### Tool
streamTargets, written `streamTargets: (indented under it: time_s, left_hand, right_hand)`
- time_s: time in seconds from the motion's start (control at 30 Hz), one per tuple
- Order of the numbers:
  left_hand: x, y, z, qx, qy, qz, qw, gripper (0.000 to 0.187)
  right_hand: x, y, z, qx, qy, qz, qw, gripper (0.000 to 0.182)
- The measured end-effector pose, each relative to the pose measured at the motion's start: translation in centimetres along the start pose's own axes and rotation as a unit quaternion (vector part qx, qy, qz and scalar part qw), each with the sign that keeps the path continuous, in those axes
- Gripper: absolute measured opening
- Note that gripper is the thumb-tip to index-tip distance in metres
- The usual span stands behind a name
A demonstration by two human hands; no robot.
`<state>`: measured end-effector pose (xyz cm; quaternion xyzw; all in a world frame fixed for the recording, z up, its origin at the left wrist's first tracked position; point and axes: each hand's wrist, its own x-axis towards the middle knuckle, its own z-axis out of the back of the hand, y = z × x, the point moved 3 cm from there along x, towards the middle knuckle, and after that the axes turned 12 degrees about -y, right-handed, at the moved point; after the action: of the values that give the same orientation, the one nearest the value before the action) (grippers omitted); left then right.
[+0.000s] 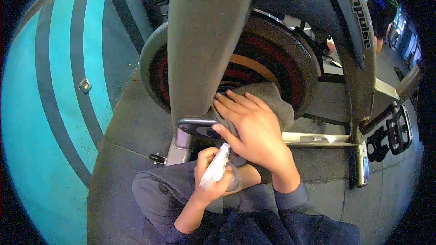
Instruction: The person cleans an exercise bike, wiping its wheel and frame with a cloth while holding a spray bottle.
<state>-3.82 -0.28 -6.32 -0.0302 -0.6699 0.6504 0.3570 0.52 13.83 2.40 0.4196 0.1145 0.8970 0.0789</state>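
Observation:
My left hand (211, 179) is closed around a spray bottle with a white spray head (215, 169) and a clear body, held low in front of my lap. The bottle's lower part is largely behind my fingers. Above and to its right, my right hand (252, 129) holds a grey cloth (277, 102) against the lower part of an exercise bike, its fingers stretched over the fabric. The cloth covers part of the bike's round flywheel (302, 59), beside the thick grey frame post (204, 41). My right thumb is near the dark, shiny-edged cover (195, 124) at the post's foot.
A metal base bar (318, 139) runs right to a support with a black pedal (393, 134). A small caster wheel (157, 158) sits at the left. Turquoise-striped flooring (59, 86) lies on the left. Part of another person (383, 13) shows at the upper right.

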Motion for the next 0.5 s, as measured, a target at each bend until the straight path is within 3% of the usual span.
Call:
streamTargets:
  time_s: [0.1,0.13,0.27,0.37,0.5]
  left_hand:
    - [0.1,0.2,0.1,-0.037,0.006,0.032,0.999,0.043]
    - [0.1,0.1,0.1,-0.033,0.005,0.017,0.999,0.043]
    - [-0.2,-0.1,0.0,-0.015,0.008,-0.004,1.0,0.042]
    - [-0.7,-0.2,0.0,-0.009,0.003,0.005,1.0,0.041]
    - [-1.1,-0.2,0.6,-0.016,-0.01,-0.029,0.999,0.041]
  right_hand:
    - [1.7,-0.8,-1.6,-0.032,-0.018,0.01,0.999,0.054]
    - [2.0,-1.0,-2.0,-0.049,0.016,-0.006,0.999,0.061]
    - [1.9,-1.0,-1.5,-0.053,0.041,0.004,0.998,0.061]
    - [0.1,-0.2,-0.3,-0.052,-0.011,0.039,0.998,0.057]
    - [-2.3,1.2,2.4,-0.028,0.012,0.014,0.999,0.049]
